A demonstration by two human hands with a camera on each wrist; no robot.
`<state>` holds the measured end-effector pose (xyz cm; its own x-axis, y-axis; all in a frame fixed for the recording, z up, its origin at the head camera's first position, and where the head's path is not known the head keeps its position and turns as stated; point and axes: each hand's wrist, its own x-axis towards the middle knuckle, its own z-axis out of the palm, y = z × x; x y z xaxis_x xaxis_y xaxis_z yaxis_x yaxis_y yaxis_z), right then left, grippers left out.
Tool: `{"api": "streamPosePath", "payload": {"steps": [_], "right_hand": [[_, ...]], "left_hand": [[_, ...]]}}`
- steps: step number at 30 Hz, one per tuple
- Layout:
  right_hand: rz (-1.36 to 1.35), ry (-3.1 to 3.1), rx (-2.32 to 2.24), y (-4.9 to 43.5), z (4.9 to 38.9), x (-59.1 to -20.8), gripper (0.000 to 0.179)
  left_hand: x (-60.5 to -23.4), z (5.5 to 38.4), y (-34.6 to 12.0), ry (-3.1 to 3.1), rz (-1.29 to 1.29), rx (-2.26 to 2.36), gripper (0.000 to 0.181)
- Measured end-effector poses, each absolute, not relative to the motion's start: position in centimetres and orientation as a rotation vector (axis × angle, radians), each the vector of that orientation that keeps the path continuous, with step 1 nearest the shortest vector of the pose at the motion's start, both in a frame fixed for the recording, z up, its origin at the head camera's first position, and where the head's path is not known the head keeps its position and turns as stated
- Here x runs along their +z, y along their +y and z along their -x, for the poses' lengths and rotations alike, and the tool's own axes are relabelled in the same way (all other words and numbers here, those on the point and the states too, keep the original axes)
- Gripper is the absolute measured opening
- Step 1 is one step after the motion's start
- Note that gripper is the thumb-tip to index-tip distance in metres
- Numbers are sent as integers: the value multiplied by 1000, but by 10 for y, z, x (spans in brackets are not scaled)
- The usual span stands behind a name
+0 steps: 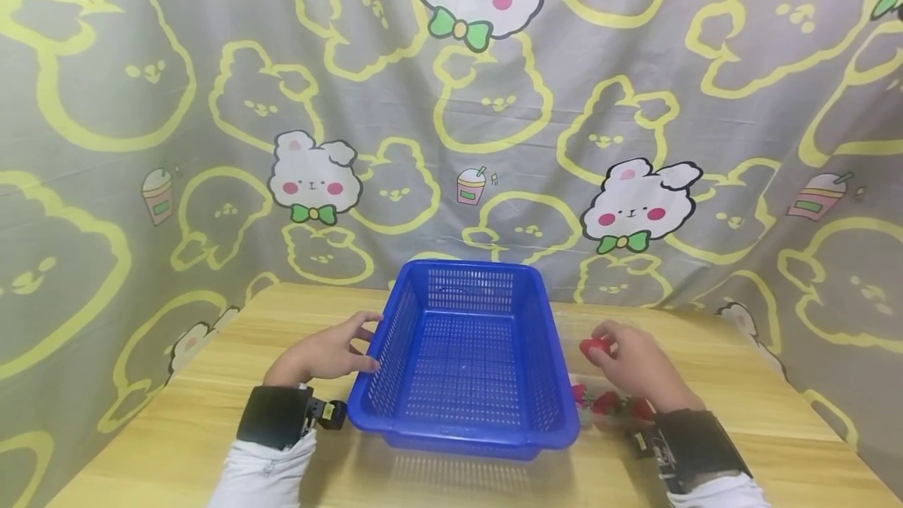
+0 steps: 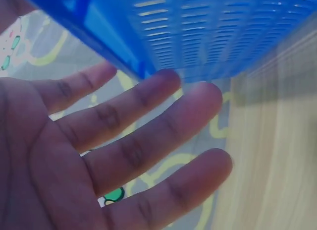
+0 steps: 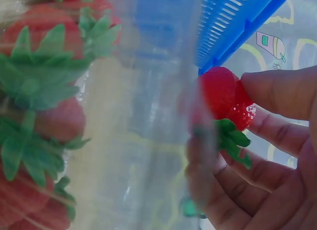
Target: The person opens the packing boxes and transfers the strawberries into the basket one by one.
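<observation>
A blue slotted plastic basket (image 1: 462, 367) stands on the wooden table, with nothing inside it. My left hand (image 1: 328, 350) is at its left rim, fingers spread and fairly straight; in the left wrist view the fingertips (image 2: 208, 98) come right up beside the slotted wall. To the right of the basket, my right hand (image 1: 635, 359) pinches a red strawberry (image 3: 223, 98) between thumb and fingers, its green leaves pointing down in the right wrist view. Close by is a clear plastic container (image 3: 143, 165) with several more strawberries (image 3: 44, 86), seen partly through its wall.
The wooden table (image 1: 212, 367) reaches back to a grey curtain (image 1: 395, 100) printed with yellow outlines and white rabbits. A black wrist strap with a small camera (image 1: 331, 414) sits on the left arm close to the basket's near left corner.
</observation>
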<state>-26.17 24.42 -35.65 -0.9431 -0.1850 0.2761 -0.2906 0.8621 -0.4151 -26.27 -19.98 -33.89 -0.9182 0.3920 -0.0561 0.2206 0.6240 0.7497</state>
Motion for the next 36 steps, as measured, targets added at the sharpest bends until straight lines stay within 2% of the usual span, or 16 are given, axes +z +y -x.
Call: {"api": "streamPosePath", "payload": {"steps": [3, 24, 36], "right_hand": [[-371, -2789, 692, 244, 261, -355, 22], [-280, -2794, 837, 249, 257, -326, 28], [-276, -2761, 842, 253, 259, -328, 34]], "left_hand": [[-342, 266, -201, 2617, -542, 1180, 74], [-341, 263, -200, 2661, -589, 1122, 72], [-343, 263, -200, 2634, -594, 1153, 70]]}}
